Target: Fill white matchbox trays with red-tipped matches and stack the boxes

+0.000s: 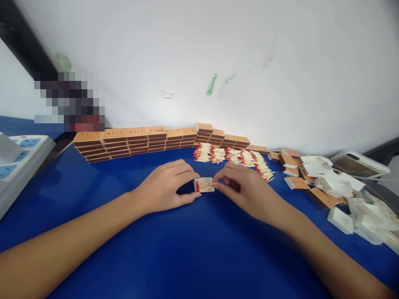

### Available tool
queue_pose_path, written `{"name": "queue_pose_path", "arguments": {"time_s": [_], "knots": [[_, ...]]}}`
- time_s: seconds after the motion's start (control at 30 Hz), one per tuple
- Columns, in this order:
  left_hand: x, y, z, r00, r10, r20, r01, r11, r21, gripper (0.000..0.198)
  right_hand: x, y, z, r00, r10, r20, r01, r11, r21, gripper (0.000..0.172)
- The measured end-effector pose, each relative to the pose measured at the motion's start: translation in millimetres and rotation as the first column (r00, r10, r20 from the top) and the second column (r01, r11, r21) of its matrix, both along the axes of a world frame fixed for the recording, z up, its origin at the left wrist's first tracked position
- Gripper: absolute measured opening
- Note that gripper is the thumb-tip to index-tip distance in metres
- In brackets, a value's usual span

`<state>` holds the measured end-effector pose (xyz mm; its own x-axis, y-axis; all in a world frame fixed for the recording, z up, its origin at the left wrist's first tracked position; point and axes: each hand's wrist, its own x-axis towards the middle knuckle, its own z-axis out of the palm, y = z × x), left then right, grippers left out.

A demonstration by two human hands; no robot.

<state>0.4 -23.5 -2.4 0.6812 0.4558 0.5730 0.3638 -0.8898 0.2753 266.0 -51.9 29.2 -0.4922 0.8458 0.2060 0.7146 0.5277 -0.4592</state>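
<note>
The left grip (168, 185) clamps a tray (205, 180) of matches (204, 186), while the right grip (246, 189), clamped or not I cannot tell, hovers at its opposite end, match piles (233, 155) just beyond.

Bare left hand (168, 185), bare right hand (245, 189), slim uncovered forearms (93, 233), fingers (187, 178) apparently slender.

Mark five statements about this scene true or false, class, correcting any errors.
1. The left hand grips a small white cardboard tray. True.
2. Red-tipped wooden matches inside have their heads at its right end. False: the left end.
3. The right hand is at the tray's right end. True.
4. A heap of white cardboard trays lies on the left of the blue tabletop. False: it lies on the right.
5. Loose red-tipped matches lie near a row of stacked orange-and-brown cardboard matchboxes. True.
</note>
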Motion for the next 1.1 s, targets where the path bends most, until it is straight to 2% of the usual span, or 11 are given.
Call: {"name": "queue_pose_path", "arguments": {"time_s": [0.17, 0.3, 0.47, 0.67, 0.77, 0.9, 1.1], "knots": [[-1, 0, -1.0, 1.0, 0.002, 0.003, -0.002, 1.0, 0.002, 0.022, 49, 31, 7.7, 0.962, -0.244, 0.123, 0.222, 0.961, 0.165, 0.022], [-2, 1, -2.2, 1.0, 0.001, 0.005, -0.001, 1.0, 0.005, 0.02, 74, 47, 6.1, 0.939, -0.263, 0.22, 0.254, 0.965, 0.07, 0.02], [-2, 1, -2.9, 1.0, 0.0, -0.001, 0.0, 1.0, 0.01, 0.023, 77, 47, 4.0, 0.937, -0.236, 0.257, 0.248, 0.969, -0.016, 0.022], [-2, 0, -2.3, 1.0, 0.0, 0.006, 0.0, 1.0, 0.012, 0.021, 90, 50, 4.6, 0.911, -0.285, 0.299, 0.319, 0.945, -0.071, 0.019], [-2, 0, -2.3, 1.0, 0.001, 0.005, -0.001, 1.0, 0.014, 0.021, 95, 52, 0.2, 0.92, -0.256, 0.298, 0.3, 0.947, -0.113, 0.023], [-2, 0, -2.7, 1.0, -0.005, 0.005, 0.005, 1.0, 0.014, 0.021, 95, 51, -1.8, 0.933, -0.215, 0.29, 0.252, 0.963, -0.099, 0.026], [-3, 1, -3.7, 1.0, -0.002, 0.0, 0.002, 1.0, 0.008, 0.023, 86, 45, 9.8, 0.935, -0.231, 0.269, 0.245, 0.969, -0.017, 0.022]]}}
